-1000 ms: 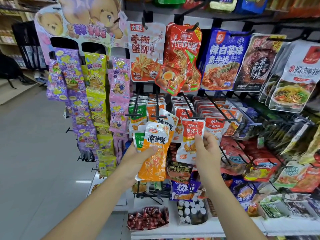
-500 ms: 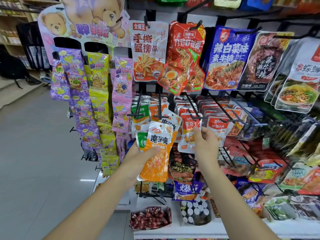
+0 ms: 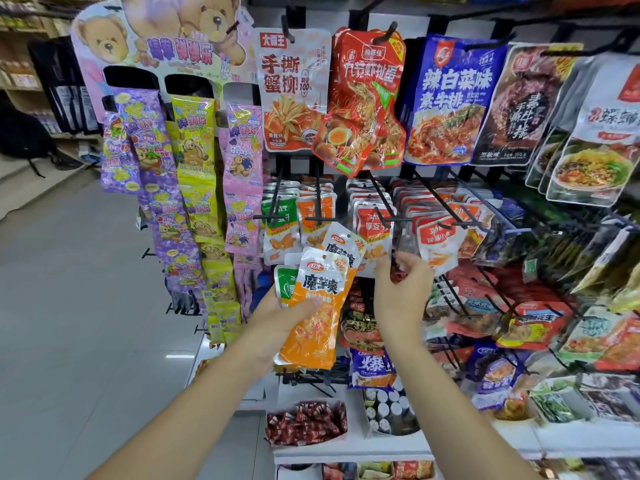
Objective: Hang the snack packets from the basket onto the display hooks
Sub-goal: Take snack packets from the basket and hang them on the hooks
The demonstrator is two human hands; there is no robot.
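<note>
Left of snack rack (image 3: 408,24), grey floor (image 3: 69,306)

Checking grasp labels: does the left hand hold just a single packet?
No, the left hand grips an orange packet with a green packet and another behind it.

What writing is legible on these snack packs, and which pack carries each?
"手撕蟹柳" and "100%": white-and-orange packet, top row.
"九节虾扯蛋": red packet.
"辣白菜味 素牛排": blue packet.
"魔芋爽": orange packet held in the left hand.
"Grape": pink strip.
"爆": blue-purple packet.
Smaller print and the lower packets are too blurred to read.
</note>
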